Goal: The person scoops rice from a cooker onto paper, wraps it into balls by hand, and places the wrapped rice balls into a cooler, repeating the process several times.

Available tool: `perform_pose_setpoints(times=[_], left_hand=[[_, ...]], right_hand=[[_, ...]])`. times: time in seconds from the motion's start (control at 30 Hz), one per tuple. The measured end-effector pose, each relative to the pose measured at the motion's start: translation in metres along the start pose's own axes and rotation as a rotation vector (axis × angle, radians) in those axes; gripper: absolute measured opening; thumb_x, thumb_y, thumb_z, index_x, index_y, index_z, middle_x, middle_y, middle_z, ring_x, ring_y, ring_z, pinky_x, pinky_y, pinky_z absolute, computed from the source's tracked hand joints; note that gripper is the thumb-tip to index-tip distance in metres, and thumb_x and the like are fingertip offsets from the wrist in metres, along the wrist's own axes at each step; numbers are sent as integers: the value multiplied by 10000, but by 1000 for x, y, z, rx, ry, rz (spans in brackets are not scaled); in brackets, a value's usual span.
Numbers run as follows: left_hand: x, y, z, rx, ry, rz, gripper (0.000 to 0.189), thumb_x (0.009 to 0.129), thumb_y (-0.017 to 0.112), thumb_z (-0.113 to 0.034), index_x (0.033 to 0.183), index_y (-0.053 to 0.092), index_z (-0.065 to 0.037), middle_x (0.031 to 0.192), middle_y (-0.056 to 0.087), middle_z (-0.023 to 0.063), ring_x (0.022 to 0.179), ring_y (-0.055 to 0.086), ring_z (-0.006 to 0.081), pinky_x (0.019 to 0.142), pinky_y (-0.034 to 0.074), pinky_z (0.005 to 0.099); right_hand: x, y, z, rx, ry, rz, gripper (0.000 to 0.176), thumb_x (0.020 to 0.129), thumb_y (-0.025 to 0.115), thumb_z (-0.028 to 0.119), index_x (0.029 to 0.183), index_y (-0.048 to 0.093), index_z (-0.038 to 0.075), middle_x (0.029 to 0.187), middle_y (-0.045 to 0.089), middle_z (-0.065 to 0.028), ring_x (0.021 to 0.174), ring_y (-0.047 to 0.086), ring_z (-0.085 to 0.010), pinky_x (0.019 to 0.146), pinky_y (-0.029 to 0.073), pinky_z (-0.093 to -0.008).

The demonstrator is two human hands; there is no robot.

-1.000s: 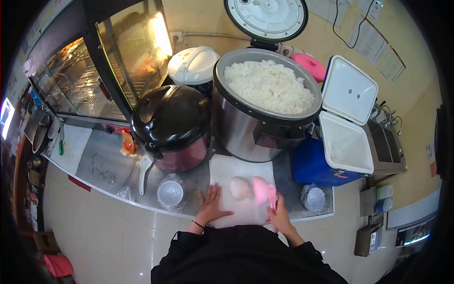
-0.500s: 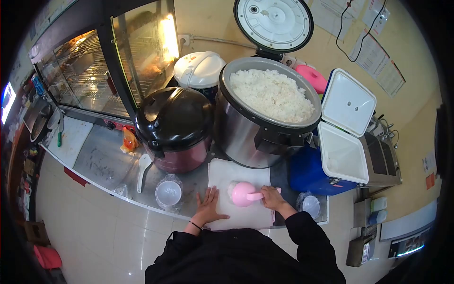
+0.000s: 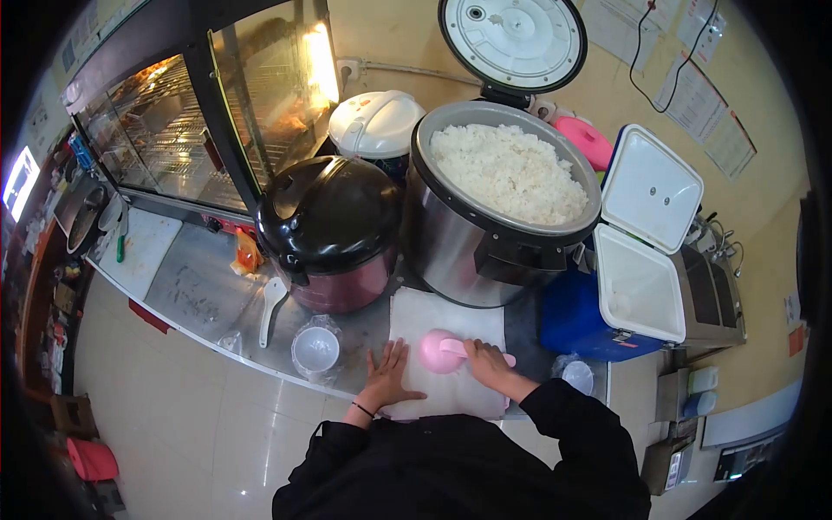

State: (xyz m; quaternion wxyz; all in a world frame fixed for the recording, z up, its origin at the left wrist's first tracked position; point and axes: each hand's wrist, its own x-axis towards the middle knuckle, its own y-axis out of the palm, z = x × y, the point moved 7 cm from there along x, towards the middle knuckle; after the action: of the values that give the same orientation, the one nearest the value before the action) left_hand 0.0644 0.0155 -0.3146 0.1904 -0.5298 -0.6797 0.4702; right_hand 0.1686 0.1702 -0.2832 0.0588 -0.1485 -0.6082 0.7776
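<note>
My right hand [image 3: 490, 364] is closed round the handle of a pink scoop [image 3: 438, 353]. The scoop's rounded bowl is turned bottom up over a stack of white paper sheets [image 3: 451, 308]. What lies under the bowl is hidden. My left hand [image 3: 387, 377] rests flat with fingers spread, across the paper's left edge and the metal counter. Behind the paper stands a large rice cooker [image 3: 459, 251], lid raised, heaped with white rice [image 3: 511, 173].
A closed black-lidded cooker [image 3: 329, 234], a white rice paddle [image 3: 272, 303] and a white bowl in plastic [image 3: 315, 349] are to the left. An open blue cooler box [image 3: 572, 316] and another white bowl [image 3: 578, 377] stand right. A lit glass food cabinet [image 3: 173, 130] is at back left.
The scoop has moved a little left on the paper, and the white rice that showed beside its bowl is out of sight. My left hand stays in place. The view has shifted slightly.
</note>
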Motion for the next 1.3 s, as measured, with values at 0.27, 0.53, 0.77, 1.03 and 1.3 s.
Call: perform_pose_setpoints(times=[0.27, 0.53, 0.77, 1.03, 1.3], left_hand=[[0, -2, -1, -11, 5, 8, 1133, 542, 596, -682, 1340, 152, -12, 1417, 79, 144, 1319, 18, 266, 994, -40, 567], [-4, -3, -4, 37, 31, -73, 1110, 557, 579, -692, 1331, 181, -2, 1412, 118, 142, 1315, 70, 274, 989, -10, 582], [-12, -16, -13, 81, 13, -26, 1092, 566, 567, -697, 1324, 206, 0, 1412, 120, 140, 1314, 82, 275, 977, -10, 601], [-18, -44, -14, -55, -19, -286, 879, 637, 627, -565, 1314, 295, -113, 1400, 152, 144, 1297, 146, 292, 963, 85, 612], [93, -72, -57, 237, 319, -392, 469, 750, 589, -325, 1158, 480, -120, 1161, 487, 80, 1123, 419, 221, 986, 196, 517]], right_hand=[[-9, -10, -38, 631, 113, -119, 307, 744, 514, 17, 991, 334, -8, 887, 514, -251, 819, 536, -407, 675, 417, -438], [-87, -12, -102, 304, 551, -484, 449, 715, 554, 6, 1094, 317, -36, 982, 391, -251, 927, 449, -417, 794, 387, -450], [-55, -43, -52, 259, 180, -572, 479, 781, 503, 46, 1217, 321, -36, 1191, 406, -236, 1130, 385, -388, 969, 296, -414], [24, 15, -58, 197, 41, -441, 417, 816, 442, 59, 1227, 371, 53, 1158, 494, -174, 1105, 451, -297, 970, 303, -422], [-1, 1, -50, 313, -53, -677, 435, 751, 541, 16, 1174, 451, 60, 1085, 560, -113, 1012, 532, -275, 964, 306, -420]])
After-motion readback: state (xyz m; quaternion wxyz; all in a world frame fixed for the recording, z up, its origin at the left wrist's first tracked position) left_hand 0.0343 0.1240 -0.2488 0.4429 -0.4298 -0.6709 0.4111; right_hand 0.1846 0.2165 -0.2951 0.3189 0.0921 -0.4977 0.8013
